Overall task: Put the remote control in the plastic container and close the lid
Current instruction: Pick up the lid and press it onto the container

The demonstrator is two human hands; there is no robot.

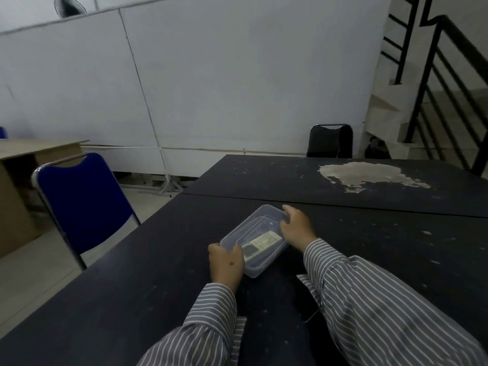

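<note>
On your far left a brown desk (pixel 29 151) is cut off by the frame edge, and a blue chair (pixel 84 202) stands just beside the left edge of the dark worktop (pixel 132 299). Your left hand (pixel 227 262) grips the near corner of the clear box (pixel 253 239); its fingers curl over the rim, so their tips are hidden. The box sits slantwise near the middle of the worktop. The remote (pixel 260 245) lies inside it, seen through clear plastic; its buttons are too blurred to read. The lid (pixel 260 220) seems to rest on top of the box, but since both are see-through you cannot tell whether it is pressed fully shut. Your right hand (pixel 295 224) covers the far right side of the box, fingers bent over the edge and thumb hidden beneath. Both striped sleeves (pixel 369 299) run out of the bottom of the frame. Farther right, a pale worn patch (pixel 364 174) marks the worktop's far side, with a black chair (pixel 330 141) behind it and stair rails (pixel 449 88) cut off at the right.
</note>
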